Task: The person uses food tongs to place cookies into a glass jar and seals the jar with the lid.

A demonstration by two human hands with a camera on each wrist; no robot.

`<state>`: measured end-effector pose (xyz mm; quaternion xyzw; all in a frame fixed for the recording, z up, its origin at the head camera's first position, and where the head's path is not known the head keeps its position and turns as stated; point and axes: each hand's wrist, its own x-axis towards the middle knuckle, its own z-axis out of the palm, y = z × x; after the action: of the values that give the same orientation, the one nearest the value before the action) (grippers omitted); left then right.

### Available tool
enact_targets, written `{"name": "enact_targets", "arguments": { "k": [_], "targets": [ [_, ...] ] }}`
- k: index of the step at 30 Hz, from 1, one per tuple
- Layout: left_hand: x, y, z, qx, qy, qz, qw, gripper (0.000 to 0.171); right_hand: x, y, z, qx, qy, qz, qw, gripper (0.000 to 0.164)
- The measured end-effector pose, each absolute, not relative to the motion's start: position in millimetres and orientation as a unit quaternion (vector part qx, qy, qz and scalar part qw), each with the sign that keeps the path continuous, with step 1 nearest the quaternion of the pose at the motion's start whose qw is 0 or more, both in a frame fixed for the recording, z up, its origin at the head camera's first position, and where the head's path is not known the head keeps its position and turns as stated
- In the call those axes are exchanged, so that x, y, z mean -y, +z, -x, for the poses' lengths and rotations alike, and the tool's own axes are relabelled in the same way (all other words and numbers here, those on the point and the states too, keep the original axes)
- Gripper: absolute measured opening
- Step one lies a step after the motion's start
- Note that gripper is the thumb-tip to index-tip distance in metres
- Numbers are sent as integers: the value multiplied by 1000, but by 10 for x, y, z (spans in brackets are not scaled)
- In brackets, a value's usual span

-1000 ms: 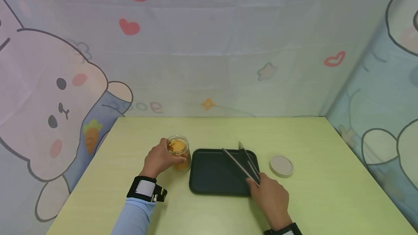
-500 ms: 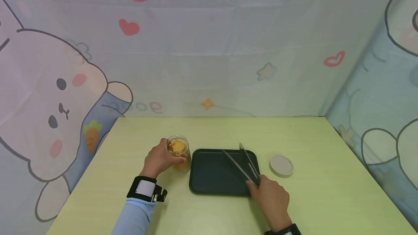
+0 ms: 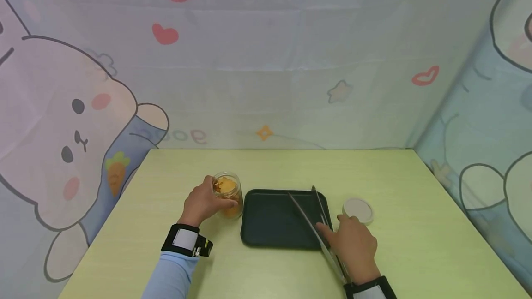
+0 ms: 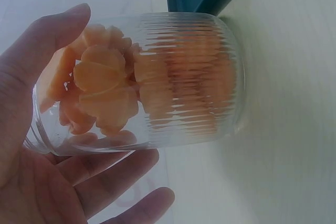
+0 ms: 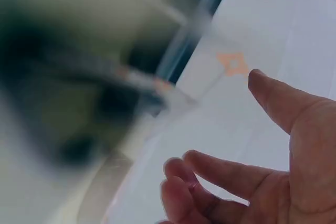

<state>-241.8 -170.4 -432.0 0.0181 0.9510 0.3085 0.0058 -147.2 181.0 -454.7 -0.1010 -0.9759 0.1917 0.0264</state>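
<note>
A clear glass jar (image 3: 233, 194), without a lid, stands left of the tray and holds orange flower-shaped pieces (image 4: 105, 82). My left hand (image 3: 203, 204) grips it near the top, thumb on one side and fingers round the other. Metal tongs (image 3: 309, 220) lie slanting over the right end of the dark tray, arms spread, hinge end towards me. They show only as a blur in the right wrist view. My right hand (image 3: 353, 246) is just right of the tongs, fingers relaxed and holding nothing. Its fingertips overlap the near edge of a pale round lid (image 3: 358, 210).
The dark rectangular tray (image 3: 270, 220) lies mid-table, its left edge close beside the jar. A pale yellow-green table (image 3: 415, 243) carries everything. Behind it hangs a printed cloth backdrop (image 3: 266, 59) with cartoon figures, which also runs along both sides.
My right hand has let go of the tongs and moved right towards the lid. The tongs have shifted down towards me. My left hand and the jar have stayed put.
</note>
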Motion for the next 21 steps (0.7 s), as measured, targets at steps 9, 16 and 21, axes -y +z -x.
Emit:
{"name": "enact_targets", "arguments": {
  "k": [9, 16, 21],
  "targets": [
    [1721, -4344, 2426, -952, 307, -20, 7, 90, -2098, -4379, 1649, 979, 172, 97, 40, 70],
    [1706, -4323, 2421, -951, 309, -18, 14, 92, -2394, -4243, 1758, 980, 169, 106, 7, 80],
    [1702, -4314, 2419, -951, 308, -15, 13, 92, -2560, -4271, 1880, 984, 151, 97, -4, 81]
  ]
}}
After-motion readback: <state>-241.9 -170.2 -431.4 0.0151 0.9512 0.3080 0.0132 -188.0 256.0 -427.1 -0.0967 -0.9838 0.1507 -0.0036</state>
